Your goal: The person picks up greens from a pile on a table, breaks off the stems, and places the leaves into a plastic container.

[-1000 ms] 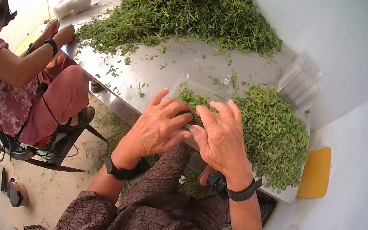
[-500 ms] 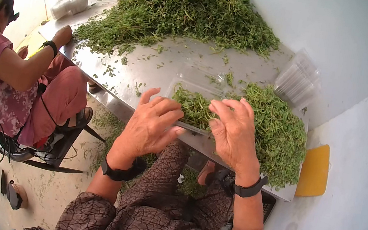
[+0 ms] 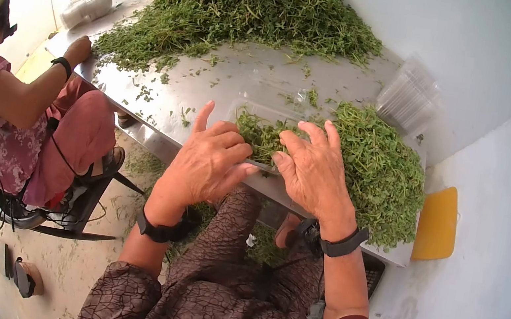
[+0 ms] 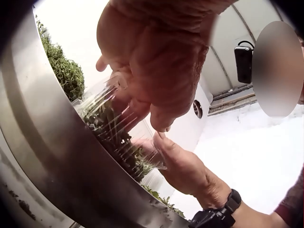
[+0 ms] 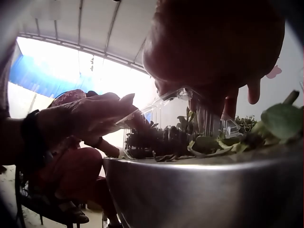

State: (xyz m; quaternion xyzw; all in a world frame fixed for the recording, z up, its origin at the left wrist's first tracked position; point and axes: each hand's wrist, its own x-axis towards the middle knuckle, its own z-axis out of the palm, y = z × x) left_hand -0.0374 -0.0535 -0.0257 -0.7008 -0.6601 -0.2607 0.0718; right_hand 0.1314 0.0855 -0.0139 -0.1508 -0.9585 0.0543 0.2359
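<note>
A clear plastic container of green sprigs lies at the metal table's near edge. My left hand is over its left end, fingers bent down and index finger raised; in the left wrist view, some fingers of the left hand reach in among the sprigs behind the clear wall. My right hand is at the container's right part, thumb and index finger close together over the greens. In the right wrist view, fingers of the right hand point down at the container. The palms hide part of the contact.
A large heap of greens covers the table's back; a smaller pile lies at right beside stacked clear containers. More containers stand at back left. A person in pink sits at left. A yellow board leans by the wall.
My hands first came close together over the container, then moved apart; now the right hand has shifted back slightly left. The seated person's far hand has gone from sight.
</note>
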